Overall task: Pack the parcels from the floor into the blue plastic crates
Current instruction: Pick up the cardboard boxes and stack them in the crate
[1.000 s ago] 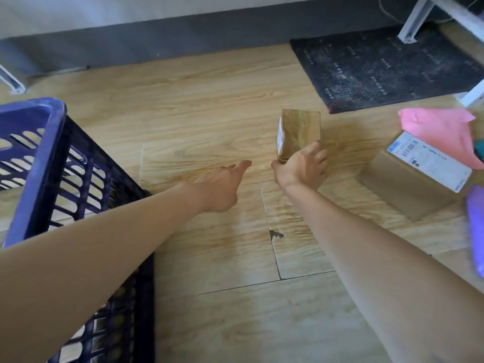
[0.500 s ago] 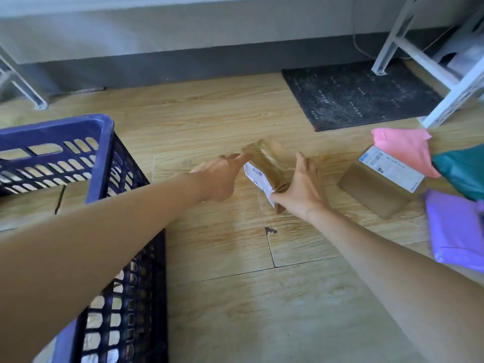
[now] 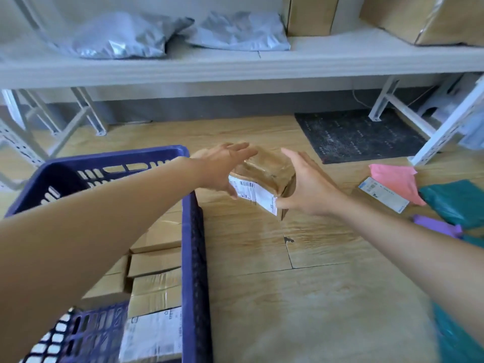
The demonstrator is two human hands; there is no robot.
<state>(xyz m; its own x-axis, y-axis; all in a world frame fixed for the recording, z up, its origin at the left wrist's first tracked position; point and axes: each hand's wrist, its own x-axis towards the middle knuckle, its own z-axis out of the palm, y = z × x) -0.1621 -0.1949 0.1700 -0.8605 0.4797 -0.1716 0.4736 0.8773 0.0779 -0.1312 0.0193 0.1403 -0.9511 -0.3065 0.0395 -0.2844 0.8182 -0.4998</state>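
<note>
So both hands are on the small brown parcel pretty much dead centre of the frame. It's tilted and held up off the wooden floor, just past the far right corner of the blue crate. The left hand is flat on its left side and the right hand on its right, fingers straight, sandwiching it. The crate at lower left has cardboard boxes inside. A pink mailer, teal bag and purple bag lie at the right edge.
</note>
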